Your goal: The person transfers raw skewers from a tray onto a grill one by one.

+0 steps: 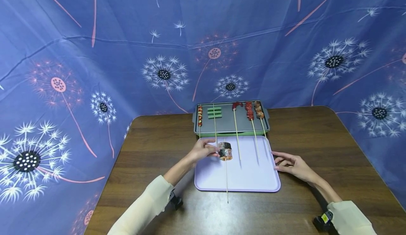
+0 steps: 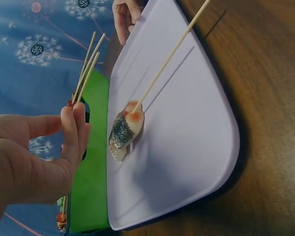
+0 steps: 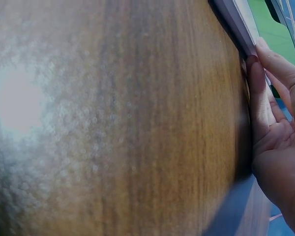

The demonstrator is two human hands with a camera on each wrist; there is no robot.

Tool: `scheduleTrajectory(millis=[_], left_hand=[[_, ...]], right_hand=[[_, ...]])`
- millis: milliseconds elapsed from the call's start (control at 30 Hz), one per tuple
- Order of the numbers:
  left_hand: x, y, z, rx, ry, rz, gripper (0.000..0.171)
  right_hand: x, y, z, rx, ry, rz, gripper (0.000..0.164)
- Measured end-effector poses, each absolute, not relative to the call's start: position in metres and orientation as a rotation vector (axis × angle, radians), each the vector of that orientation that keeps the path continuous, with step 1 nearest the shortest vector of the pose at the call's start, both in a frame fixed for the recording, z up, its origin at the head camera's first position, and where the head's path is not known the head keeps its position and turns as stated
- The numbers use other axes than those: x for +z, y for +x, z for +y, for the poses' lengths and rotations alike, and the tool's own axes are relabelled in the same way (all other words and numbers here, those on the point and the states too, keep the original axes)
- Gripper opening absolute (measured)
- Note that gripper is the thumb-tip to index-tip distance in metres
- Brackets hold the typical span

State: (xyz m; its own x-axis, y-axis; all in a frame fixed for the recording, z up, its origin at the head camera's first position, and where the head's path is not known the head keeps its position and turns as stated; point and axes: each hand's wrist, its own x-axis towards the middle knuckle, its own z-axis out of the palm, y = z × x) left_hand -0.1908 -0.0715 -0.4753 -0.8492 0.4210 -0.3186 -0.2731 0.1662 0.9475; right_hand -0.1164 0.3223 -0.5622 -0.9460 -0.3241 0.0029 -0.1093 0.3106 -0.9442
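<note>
My left hand (image 1: 206,149), thumb and fingers together, pinches at the stick end of the skewer with green vegetable pieces (image 1: 214,112); its fingertips hide the contact. Right beside those fingers, a fish skewer (image 1: 225,151) with dark silvery skin lies on the lilac tray (image 1: 244,178). In the left wrist view the fish skewer (image 2: 125,129) is apart from the hand, its stick crossing the rim. My right hand (image 1: 293,164) touches the tray's right edge with thumb and index finger extended. In the right wrist view those fingertips (image 3: 259,46) meet the tray's side.
Behind the tray stands a green-sided grill (image 1: 231,124) with a grey plate. On it lie a thin skewer of small red and pale pieces (image 1: 200,116), a red pepper skewer (image 1: 237,105), a red meat skewer (image 1: 249,111) and a brown meat skewer (image 1: 258,110). Several sticks overhang the tray.
</note>
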Motion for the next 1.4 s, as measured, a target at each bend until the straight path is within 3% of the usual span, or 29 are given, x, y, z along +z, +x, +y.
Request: scheduleTrajectory(millis=[700, 1400], left_hand=[[-0.475, -0.138, -0.098, 1.690, 0.186, 1.795, 0.056], [-0.513, -0.071, -0.100, 1.703, 0.091, 1.604, 0.050]], right_hand=[[-0.563, -0.115, 0.323, -1.706, -0.385, 2.380, 0.059], [-0.564, -0.116, 0.322, -1.703, -0.390, 2.378, 0.058]])
